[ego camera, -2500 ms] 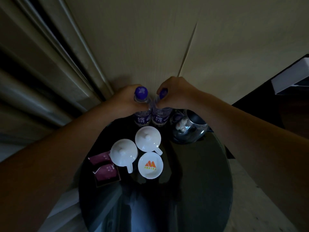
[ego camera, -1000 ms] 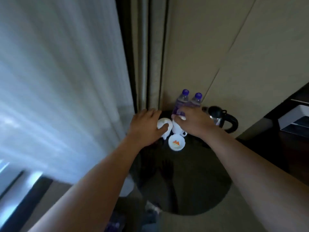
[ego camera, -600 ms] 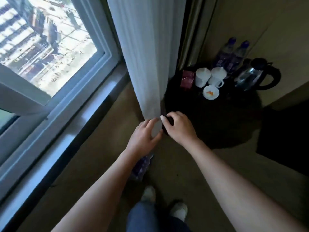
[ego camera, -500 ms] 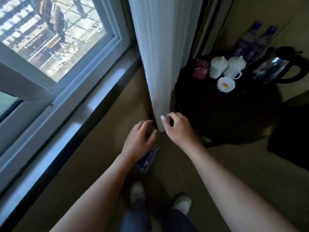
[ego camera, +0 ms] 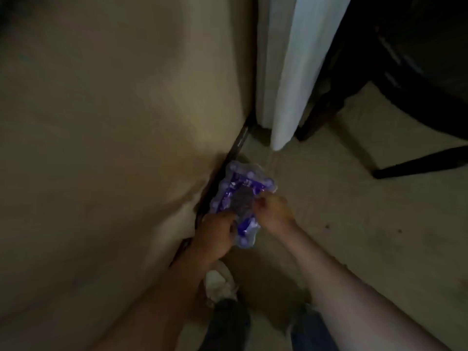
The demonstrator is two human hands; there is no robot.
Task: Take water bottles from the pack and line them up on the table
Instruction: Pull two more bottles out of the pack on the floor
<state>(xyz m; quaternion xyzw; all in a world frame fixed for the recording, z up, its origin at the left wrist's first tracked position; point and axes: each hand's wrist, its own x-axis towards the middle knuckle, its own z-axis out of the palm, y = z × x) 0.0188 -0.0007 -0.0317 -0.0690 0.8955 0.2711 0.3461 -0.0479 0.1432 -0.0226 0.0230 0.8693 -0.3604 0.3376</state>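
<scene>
A shrink-wrapped pack of water bottles (ego camera: pixel 238 188) with purple caps and labels lies on the carpet, pushed against a beige wall. My left hand (ego camera: pixel 215 235) reaches into its near left side, fingers curled against the wrap. My right hand (ego camera: pixel 272 211) is at the torn opening in the pack's top, fingers pinched on the plastic or a bottle; blur hides which. The bottles standing on the table are out of view.
The dark round table (ego camera: pixel 417 72) and its leg (ego camera: pixel 417 163) stand at the upper right. A white curtain (ego camera: pixel 291 84) hangs down beside the pack. The beige wall (ego camera: pixel 114 122) fills the left. My shoes (ego camera: pixel 220 285) stand on the carpet below the pack.
I have bent down from the table towards the floor. Both hands have dropped from beside the curtain onto the pack of bottles, and the window has left the view.
</scene>
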